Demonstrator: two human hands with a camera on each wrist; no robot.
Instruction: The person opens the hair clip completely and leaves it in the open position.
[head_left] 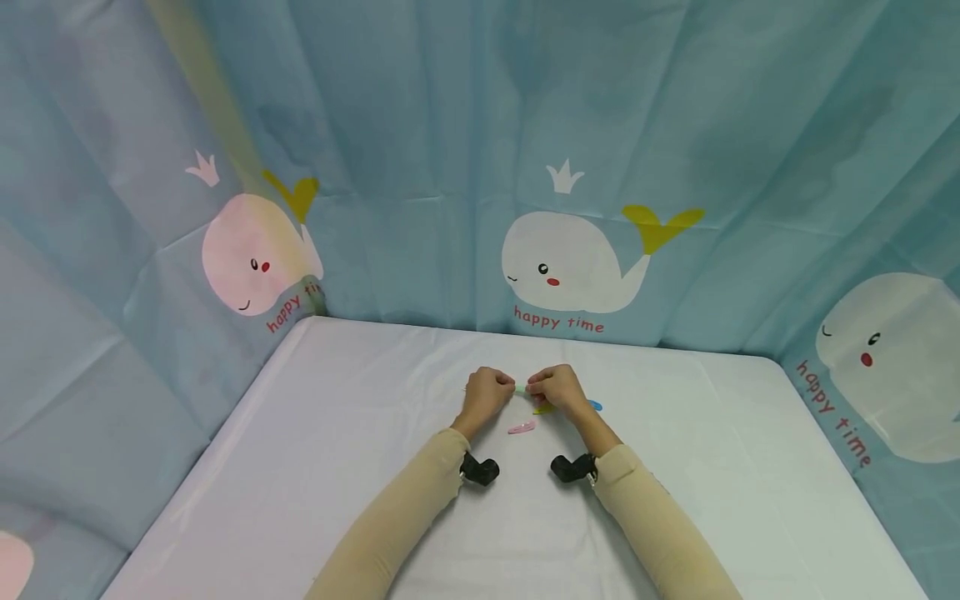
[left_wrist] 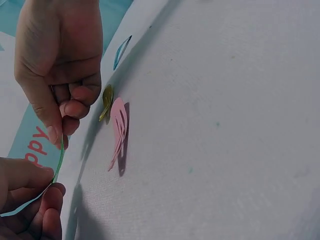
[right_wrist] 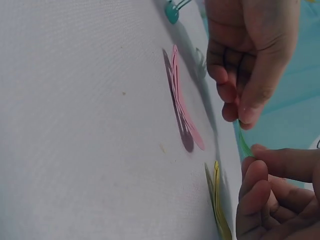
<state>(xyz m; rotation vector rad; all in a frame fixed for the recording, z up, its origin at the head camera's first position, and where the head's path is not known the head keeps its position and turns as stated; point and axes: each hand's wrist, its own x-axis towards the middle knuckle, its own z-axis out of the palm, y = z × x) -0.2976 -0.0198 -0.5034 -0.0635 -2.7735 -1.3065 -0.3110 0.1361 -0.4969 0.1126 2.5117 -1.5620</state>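
Note:
Both hands meet at a thin light green hair clip, raised off the table. My left hand pinches one end between thumb and fingertips. My right hand pinches the other end, so only the middle of the green strip shows between them. A pink snap hair clip lies on the white cloth nearer the body. Close under the right hand is a yellow hair clip, partly hidden in the head view. Beyond that hand lies a blue hair clip.
A teal hair clip lies beyond the left hand in the right wrist view. The table has a white cloth over it. Blue curtains with whale prints stand along its back and sides. Small black wrist cameras sit at both cuffs.

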